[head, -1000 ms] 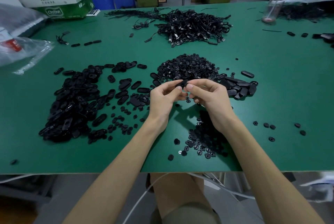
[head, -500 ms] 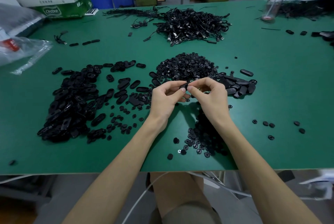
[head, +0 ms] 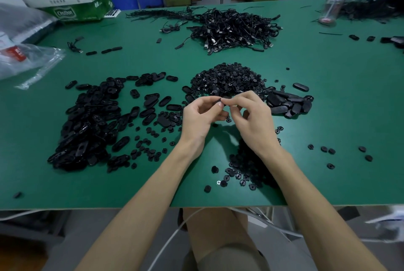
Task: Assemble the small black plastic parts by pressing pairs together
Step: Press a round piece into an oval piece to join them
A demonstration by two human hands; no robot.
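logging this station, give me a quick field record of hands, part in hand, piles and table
left hand: pinching a small black part at the fingertips
right hand: fingertips on the same part
grip: both hands meet above the green table
oval pieces pile: left of the hands
round pieces heap: behind the hands
cable pile: far centre
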